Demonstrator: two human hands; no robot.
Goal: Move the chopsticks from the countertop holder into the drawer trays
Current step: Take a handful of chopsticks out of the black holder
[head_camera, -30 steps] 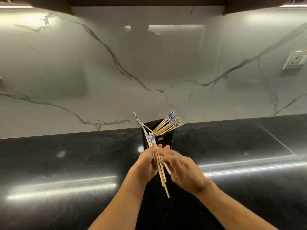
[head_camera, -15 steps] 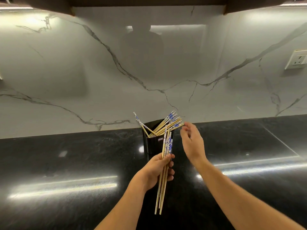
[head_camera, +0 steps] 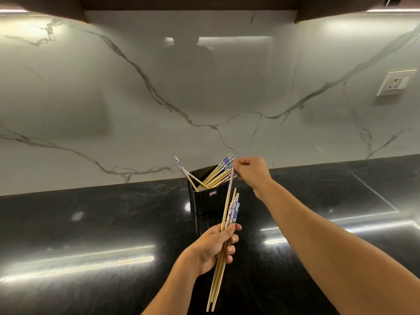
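A black holder [head_camera: 205, 201] stands on the dark countertop [head_camera: 91, 223] by the marble wall, with several bamboo chopsticks [head_camera: 216, 175] with blue-and-white tops fanned out of it. My left hand [head_camera: 212, 248] grips a bundle of chopsticks [head_camera: 229, 214] upright in front of the holder, their plain tips pointing down toward me. My right hand [head_camera: 250, 171] is at the holder's right rim, fingers pinched on the patterned top of a chopstick. No drawer or tray is in view.
A glossy black countertop runs left and right with bright light reflections. The white veined backsplash [head_camera: 204, 98] rises behind the holder. A wall socket [head_camera: 396, 84] sits at the upper right. Dark cabinets [head_camera: 204, 3] hang overhead.
My right hand left the bundle, reached to the holder and pinched a chopstick top. My left hand kept the bundle and turned it more upright.
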